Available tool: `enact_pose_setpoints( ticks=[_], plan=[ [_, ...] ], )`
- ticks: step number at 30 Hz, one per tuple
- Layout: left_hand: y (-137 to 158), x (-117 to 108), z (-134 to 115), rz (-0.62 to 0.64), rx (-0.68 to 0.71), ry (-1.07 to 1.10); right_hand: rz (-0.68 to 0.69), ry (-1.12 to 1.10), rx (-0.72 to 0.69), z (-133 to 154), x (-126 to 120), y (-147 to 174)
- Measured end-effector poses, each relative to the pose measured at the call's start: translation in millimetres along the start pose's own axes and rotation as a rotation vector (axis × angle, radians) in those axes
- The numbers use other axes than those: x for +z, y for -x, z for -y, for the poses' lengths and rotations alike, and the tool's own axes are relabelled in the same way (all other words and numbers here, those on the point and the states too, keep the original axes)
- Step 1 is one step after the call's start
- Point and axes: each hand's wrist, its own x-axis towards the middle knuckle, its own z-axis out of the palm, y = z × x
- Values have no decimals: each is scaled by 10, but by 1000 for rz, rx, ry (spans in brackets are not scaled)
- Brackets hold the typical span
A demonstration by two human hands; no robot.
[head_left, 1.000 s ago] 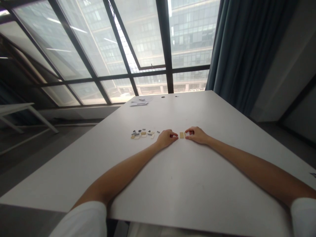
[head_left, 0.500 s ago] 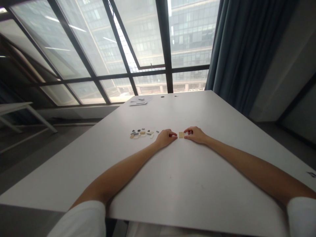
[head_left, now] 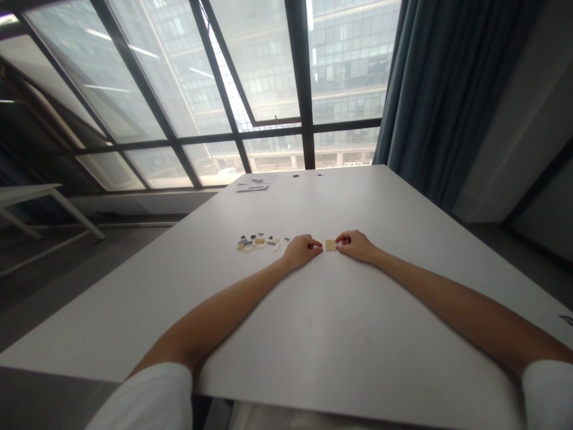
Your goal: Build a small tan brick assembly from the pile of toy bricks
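Observation:
A small square tan building plate with studs lies flat on the white table between my two hands. My left hand rests just left of the plate, its thumb and fingers curved with a gap between them and nothing visible in it. On the plate's other side is my right hand, fingers bent and thumb apart. Its fingertips are at or very near the plate's right edge; whether they touch it I cannot tell. Left of my left hand lies a loose group of small building bricks in tan, white, grey and black.
The white table stretches toward the windows. Papers lie at its far left, and a dark round spot shows near the far edge. A blue curtain hangs at the right. Another table stands at the left.
The view has shifted very slightly. Both hands, the tan plate and the loose bricks keep the same places relative to each other.

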Motion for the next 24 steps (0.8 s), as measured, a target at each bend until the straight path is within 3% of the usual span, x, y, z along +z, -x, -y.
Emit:
enact_pose_setpoints(
  ticks=[24],
  plan=[
    [15,-2,-12,17,3,-35,2,50,-5,46,2,10]
  ],
)
